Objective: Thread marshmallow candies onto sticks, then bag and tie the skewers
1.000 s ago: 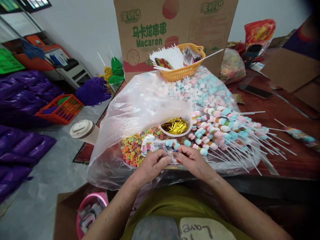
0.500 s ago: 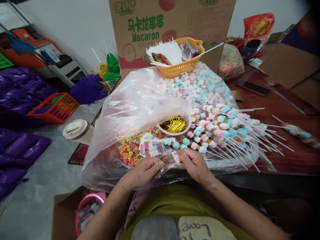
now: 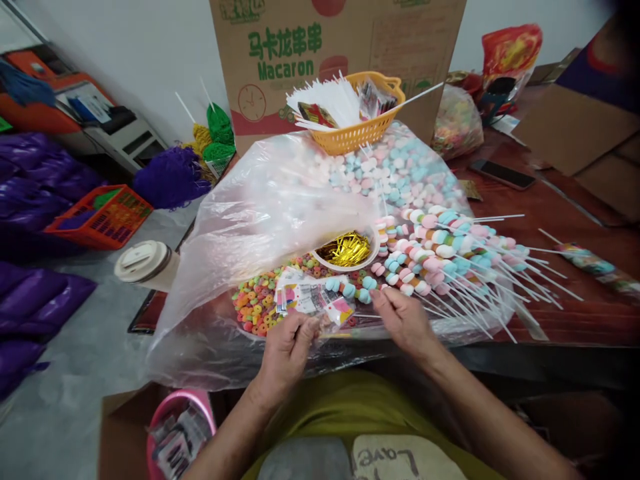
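My left hand (image 3: 293, 340) is closed in a pinch on a clear plastic bag (image 3: 330, 322) with a printed end, low over the table's front edge. Beside it lies a fan of printed bags (image 3: 300, 293) on ring-shaped gummies (image 3: 253, 303). My right hand (image 3: 403, 320) has its fingers closed at the right end of a candy skewer (image 3: 350, 289) of blue and pink marshmallows; the hand covers that end. Just right of this hand is a heap of finished-looking skewers (image 3: 440, 247) with white sticks pointing to the front right.
A white bowl (image 3: 373, 257) holds gold twist ties (image 3: 347, 250). Behind are loose marshmallows (image 3: 395, 177) under plastic sheeting (image 3: 260, 200), a yellow basket (image 3: 345, 140) of white sticks, and a large carton (image 3: 280, 50). A lidded cup (image 3: 145, 263) stands left; a phone (image 3: 503, 173) lies right.
My right hand has let go of the clear bag and moved right and slightly up onto the marshmallow skewer. The left hand has kept the bag and shifted a little left.
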The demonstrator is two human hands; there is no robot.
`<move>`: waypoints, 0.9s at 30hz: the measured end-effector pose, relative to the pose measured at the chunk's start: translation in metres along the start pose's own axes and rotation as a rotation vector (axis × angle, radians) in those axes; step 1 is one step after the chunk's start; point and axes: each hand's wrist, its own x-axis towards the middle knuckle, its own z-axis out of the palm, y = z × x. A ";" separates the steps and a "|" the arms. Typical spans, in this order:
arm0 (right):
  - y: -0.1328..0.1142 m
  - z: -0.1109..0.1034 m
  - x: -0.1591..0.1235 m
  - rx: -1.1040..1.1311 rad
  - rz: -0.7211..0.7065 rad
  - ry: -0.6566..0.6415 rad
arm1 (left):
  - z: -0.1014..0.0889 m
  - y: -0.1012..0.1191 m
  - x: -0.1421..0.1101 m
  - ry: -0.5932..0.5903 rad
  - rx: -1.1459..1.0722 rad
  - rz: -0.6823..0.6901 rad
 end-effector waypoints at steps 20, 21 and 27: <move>0.024 -0.074 -0.035 -0.370 -0.578 0.171 | -0.029 0.000 0.011 0.082 -0.126 0.180; 0.025 -0.073 -0.037 -0.392 -0.601 0.173 | -0.029 0.001 0.012 0.086 -0.111 0.177; 0.029 -0.079 -0.042 -0.527 -0.681 0.174 | -0.031 0.005 0.015 0.057 0.105 0.205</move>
